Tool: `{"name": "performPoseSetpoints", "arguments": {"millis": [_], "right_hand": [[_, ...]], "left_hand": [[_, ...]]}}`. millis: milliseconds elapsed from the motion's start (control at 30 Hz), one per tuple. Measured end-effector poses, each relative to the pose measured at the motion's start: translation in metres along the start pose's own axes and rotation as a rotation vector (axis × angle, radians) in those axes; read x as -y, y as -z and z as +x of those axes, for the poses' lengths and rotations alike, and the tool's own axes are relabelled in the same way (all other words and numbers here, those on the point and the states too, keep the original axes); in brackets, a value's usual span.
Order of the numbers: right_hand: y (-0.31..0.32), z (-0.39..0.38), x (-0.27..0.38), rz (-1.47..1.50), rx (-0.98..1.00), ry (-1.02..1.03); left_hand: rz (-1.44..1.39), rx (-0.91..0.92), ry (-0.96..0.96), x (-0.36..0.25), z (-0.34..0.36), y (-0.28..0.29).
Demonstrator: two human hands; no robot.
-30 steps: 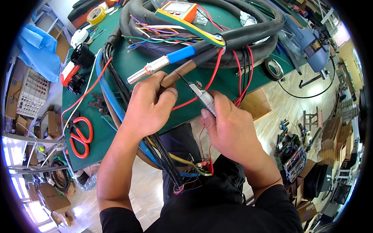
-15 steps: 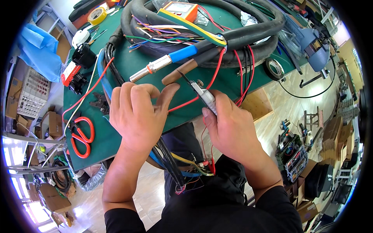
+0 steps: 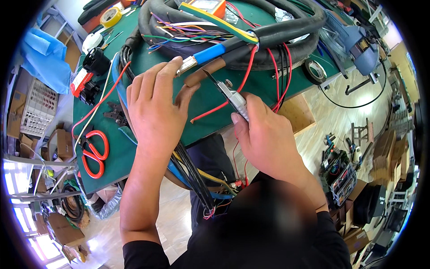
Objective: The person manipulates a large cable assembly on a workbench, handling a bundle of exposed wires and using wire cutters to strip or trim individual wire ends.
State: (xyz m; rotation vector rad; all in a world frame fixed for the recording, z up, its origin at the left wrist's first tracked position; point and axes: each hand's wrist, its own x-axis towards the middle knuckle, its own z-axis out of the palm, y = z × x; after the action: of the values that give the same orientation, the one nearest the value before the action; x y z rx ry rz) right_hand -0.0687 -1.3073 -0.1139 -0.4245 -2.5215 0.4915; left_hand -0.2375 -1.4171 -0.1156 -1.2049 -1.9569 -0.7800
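My right hand (image 3: 266, 130) is closed round a metal-bodied utility knife (image 3: 234, 99). Its dark blade points up and left, close to a brown-sheathed cable end (image 3: 204, 74). My left hand (image 3: 156, 105) reaches over the cable ends, thumb and fingers apart. Its fingers cover much of a silver metal lug (image 3: 187, 65) on a cable wrapped in blue (image 3: 209, 57), and its thumb is near the tip of the brown cable; whether they touch is unclear. A red wire (image 3: 224, 104) runs past between my hands.
Thick black cable lies coiled (image 3: 286, 33) on the green table (image 3: 201, 127), with thin coloured wires (image 3: 179, 33) fanned out. Red-handled scissors (image 3: 96, 154) are at left, black tape (image 3: 314, 72) at right. A blue bench vise (image 3: 360, 49) stands beyond. Black and blue cables (image 3: 192, 179) hang off the front edge.
My left hand has moved up, its fingers now over the metal lug. The knife has shifted slightly up and left, still in my right hand. The head view has dipped, showing a dark blurred shape below.
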Motion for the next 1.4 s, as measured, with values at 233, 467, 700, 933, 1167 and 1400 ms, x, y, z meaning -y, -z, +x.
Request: {"name": "performPoseSetpoints", "arguments": {"millis": [233, 467, 700, 933, 1167, 1400], "right_hand": [[-0.0005, 0.0012, 0.0021, 0.0, -0.008, -0.009], [-0.0009, 0.0014, 0.0043, 0.003, -0.014, -0.015], [-0.0002, -0.0004, 0.0063, 0.052, 0.019, -0.087], [-0.0026, -0.0015, 0.0052, 0.043, 0.008, -0.079], [-0.0043, -0.0004, 0.0031, 0.013, -0.034, -0.017], [-0.0045, -0.0015, 0.0031, 0.054, 0.028, -0.076]], "left_hand": [[-0.089, 0.008, 0.042, -0.0021, 0.0034, -0.0007], [-0.151, -0.029, 0.027, 0.0003, 0.0018, -0.0052], [-0.133, -0.004, 0.039, -0.0027, 0.0026, -0.0027], [-0.219, -0.021, -0.051, -0.004, 0.0037, -0.0064], [-0.105, -0.012, -0.106, -0.0053, 0.0044, -0.0059], [-0.084, -0.029, -0.127, -0.0033, 0.0033, -0.0083]]}}
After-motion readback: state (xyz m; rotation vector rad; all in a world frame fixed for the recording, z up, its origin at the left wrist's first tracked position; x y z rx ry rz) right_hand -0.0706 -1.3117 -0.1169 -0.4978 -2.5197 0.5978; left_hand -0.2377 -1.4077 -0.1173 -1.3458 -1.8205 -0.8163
